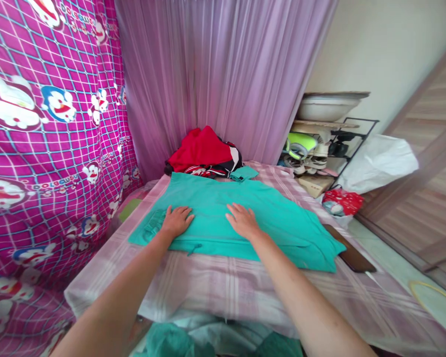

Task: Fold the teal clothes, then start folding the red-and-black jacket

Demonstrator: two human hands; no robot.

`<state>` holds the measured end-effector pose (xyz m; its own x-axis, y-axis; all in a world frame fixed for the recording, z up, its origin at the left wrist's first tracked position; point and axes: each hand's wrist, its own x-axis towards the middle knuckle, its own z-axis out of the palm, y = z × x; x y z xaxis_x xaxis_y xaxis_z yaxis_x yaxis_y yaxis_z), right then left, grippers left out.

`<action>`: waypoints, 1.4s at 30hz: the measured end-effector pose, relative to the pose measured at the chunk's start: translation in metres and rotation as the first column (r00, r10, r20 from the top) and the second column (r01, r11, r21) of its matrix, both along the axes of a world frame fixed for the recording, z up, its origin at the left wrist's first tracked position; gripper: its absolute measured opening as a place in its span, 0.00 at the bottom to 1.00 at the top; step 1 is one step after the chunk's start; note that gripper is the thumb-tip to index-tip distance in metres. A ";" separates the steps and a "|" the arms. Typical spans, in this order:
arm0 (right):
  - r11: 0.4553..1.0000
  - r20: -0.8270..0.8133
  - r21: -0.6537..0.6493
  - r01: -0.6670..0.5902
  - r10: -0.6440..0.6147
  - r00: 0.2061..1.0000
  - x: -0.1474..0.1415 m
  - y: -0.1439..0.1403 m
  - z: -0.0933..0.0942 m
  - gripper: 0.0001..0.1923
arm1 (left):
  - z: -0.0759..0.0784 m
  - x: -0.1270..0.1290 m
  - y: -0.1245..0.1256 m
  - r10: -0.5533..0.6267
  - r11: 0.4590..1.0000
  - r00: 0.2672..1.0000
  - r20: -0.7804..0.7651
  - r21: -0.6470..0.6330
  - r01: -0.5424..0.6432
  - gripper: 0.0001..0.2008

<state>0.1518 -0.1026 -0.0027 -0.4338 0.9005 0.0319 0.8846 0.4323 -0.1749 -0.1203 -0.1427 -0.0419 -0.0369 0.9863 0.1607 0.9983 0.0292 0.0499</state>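
A teal garment point(211, 198) lies spread out on the plaid cloth covering the table. My left hand point(177, 221) rests flat on its left part, fingers apart, beside a gathered, ribbed patch. Palm down, my right hand point(242, 220) lies on the middle of the fabric with its fingers stretched out. Neither hand grips anything. A small drawstring or tie shows at the garment's near edge. Behind it sits a heap of red and black clothing point(202, 151), with a small teal piece of cloth point(244, 173) beside the heap.
A phone point(351, 250) with a white cable lies on the plaid tablecloth point(208, 285), right of the garment. A shoe rack point(351, 148) holds shoes and a basin point(327, 106). Purple curtains point(223, 74) hang behind; a magenta cartoon-print curtain point(59, 148) hangs at left.
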 end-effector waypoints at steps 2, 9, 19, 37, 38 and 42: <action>0.995 0.001 -0.033 -0.097 0.097 0.995 -0.022 0.000 -0.003 0.30 | -0.001 -0.001 0.001 0.004 1.000 1.000 -0.017 -0.004 -0.004 0.25; 0.999 0.079 -0.044 0.005 -0.001 0.997 0.017 0.009 -0.034 0.31 | -0.003 -0.003 0.004 -0.001 0.999 0.999 -0.037 -0.046 -0.001 0.28; 0.972 0.183 0.059 0.229 -0.236 0.954 0.133 0.015 -0.049 0.28 | 0.000 -0.001 0.003 -0.001 0.998 0.999 -0.034 -0.057 -0.001 0.28; 0.949 0.124 0.167 0.267 -0.289 0.949 0.139 0.007 -0.050 0.27 | -0.001 -0.005 0.008 -0.012 1.000 1.000 -0.026 -0.022 0.012 0.27; 0.948 0.119 0.172 0.267 -0.289 0.950 0.139 0.006 -0.049 0.27 | -0.001 -0.005 0.008 -0.015 1.000 0.999 -0.029 -0.018 0.015 0.26; 0.946 0.107 0.184 0.268 -0.290 0.951 0.140 0.007 -0.051 0.26 | -0.002 -0.006 0.007 -0.026 1.000 0.999 -0.031 0.000 0.026 0.27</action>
<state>0.2918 -0.0958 -0.0533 -0.1761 0.9728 0.1508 0.9841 0.1776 0.0032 -0.1259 -0.1353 -0.0443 -0.0067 0.9867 0.1621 0.9998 0.0037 0.0189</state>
